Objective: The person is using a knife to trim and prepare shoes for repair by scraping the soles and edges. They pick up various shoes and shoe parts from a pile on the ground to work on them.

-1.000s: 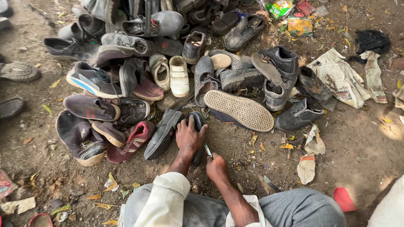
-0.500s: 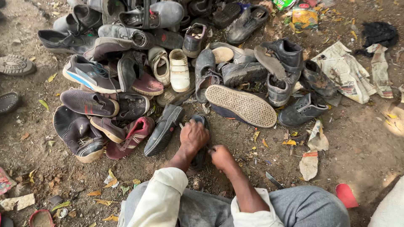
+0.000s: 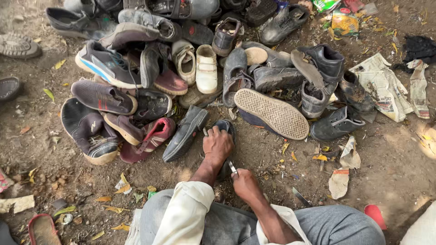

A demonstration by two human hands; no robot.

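My left hand (image 3: pixel 218 144) presses down on a dark shoe (image 3: pixel 225 127) lying on the dirt in front of me, fingers wrapped over its toe. My right hand (image 3: pixel 244 183) is closed around a small metal tool (image 3: pixel 232 167) whose blade points at the near end of that shoe. A black leather shoe (image 3: pixel 186 133) lies just left of my left hand. Both forearms reach out from light rolled sleeves above my grey trousers (image 3: pixel 327 224).
A big heap of worn shoes fills the ground ahead, with an upturned shoe sole (image 3: pixel 271 113) just right of my hands. Crumpled newspaper (image 3: pixel 381 86) lies at right. A small blade (image 3: pixel 301 197) lies by my right knee. Paper scraps (image 3: pixel 338 183) and leaves dot the dirt.
The view has drawn closer to the pile. My right hand has slid back toward my body while my left hand stays on the dark shoe.
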